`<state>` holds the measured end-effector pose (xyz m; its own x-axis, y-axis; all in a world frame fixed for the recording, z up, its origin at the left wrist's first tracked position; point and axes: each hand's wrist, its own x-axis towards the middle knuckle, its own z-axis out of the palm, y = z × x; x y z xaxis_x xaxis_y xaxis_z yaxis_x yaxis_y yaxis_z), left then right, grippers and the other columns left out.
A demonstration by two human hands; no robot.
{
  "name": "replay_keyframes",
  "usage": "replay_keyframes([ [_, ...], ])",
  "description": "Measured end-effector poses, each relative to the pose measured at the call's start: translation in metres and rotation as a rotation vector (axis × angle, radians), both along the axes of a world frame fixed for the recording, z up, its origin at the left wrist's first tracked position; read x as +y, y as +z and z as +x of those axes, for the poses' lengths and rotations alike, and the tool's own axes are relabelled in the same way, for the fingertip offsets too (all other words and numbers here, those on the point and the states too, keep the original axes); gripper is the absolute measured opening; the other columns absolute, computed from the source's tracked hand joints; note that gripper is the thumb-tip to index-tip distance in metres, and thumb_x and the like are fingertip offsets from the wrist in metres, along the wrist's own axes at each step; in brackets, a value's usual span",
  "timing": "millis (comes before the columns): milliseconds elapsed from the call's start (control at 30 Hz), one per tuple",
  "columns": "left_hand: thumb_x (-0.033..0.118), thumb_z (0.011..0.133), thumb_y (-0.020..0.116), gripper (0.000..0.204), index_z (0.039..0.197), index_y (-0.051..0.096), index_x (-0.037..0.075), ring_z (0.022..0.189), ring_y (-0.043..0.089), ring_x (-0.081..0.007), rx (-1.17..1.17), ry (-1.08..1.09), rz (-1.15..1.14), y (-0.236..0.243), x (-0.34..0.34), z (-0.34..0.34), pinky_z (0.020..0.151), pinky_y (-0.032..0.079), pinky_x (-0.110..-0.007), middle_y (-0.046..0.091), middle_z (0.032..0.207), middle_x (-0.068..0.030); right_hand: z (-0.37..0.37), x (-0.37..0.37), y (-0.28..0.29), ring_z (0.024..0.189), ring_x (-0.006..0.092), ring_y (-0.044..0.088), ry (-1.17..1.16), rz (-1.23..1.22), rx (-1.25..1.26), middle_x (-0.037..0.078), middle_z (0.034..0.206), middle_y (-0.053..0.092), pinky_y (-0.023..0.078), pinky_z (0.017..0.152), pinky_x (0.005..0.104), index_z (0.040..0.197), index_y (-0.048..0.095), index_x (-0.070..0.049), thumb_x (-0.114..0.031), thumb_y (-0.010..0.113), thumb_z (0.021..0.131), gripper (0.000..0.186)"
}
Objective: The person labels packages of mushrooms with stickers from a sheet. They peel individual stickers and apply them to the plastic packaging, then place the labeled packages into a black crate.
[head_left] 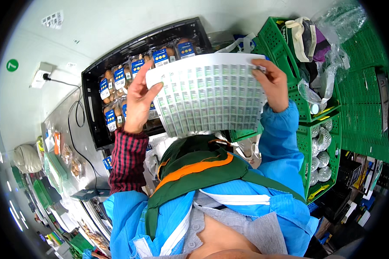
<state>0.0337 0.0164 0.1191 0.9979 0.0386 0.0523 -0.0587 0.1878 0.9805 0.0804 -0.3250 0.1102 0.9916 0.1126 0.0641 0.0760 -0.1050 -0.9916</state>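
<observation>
A wide sheet of stickers point(209, 95) is stretched between my two hands in front of my chest. It is white along its far edge and carries many rows of small greenish printed squares. My left hand point(140, 99) pinches its left edge near the far corner, thumb on the near face. At the far right corner my right hand point(272, 82) grips the sheet between thumb and fingers. Just beyond and to the left, partly hidden by the sheet, stands a black crate point(87, 93) holding clear packs of brown rounded produce point(119, 77) with blue labels.
Green crates point(272, 36) are stacked at the right, one with cloth bags point(301, 39) and clear plastic, a lower one with whitish netted balls point(324, 140). A black cable point(69, 125) runs from a white wall socket point(41, 74) down at left. Small packs point(75, 168) lie nearby.
</observation>
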Motion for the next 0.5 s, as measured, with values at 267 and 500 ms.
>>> replay_keyframes([
  [267, 0.005, 0.087, 0.068, 0.021, 0.107, 0.067, -0.002, 0.082, 0.059, -0.0060, 0.146, 0.296, 0.266, -0.015, 0.088, -0.076, 0.075, 0.047, -0.020, 0.068, 0.092, -0.0015, 0.016, 0.082, -0.001, 0.088, 0.0092, 0.058, 0.360, 0.023, 0.015, 0.005, 0.103, 0.065, 0.047, 0.077, 0.0235, 0.116, 0.060, 0.000, -0.001, 0.066, 0.084, 0.033],
  [500, 0.006, 0.090, 0.064, 0.012, 0.100, 0.063, 0.000, 0.100, 0.054, -0.0089, -0.091, 0.421, 0.463, -0.011, 0.115, -0.112, 0.081, 0.045, -0.022, 0.052, 0.127, -0.0084, 0.012, 0.118, 0.001, 0.083, 0.0081, 0.058, 0.534, 0.075, 0.140, 0.004, 0.096, 0.065, 0.047, 0.075, 0.0231, 0.109, 0.063, 0.000, -0.005, 0.069, 0.083, 0.027],
])
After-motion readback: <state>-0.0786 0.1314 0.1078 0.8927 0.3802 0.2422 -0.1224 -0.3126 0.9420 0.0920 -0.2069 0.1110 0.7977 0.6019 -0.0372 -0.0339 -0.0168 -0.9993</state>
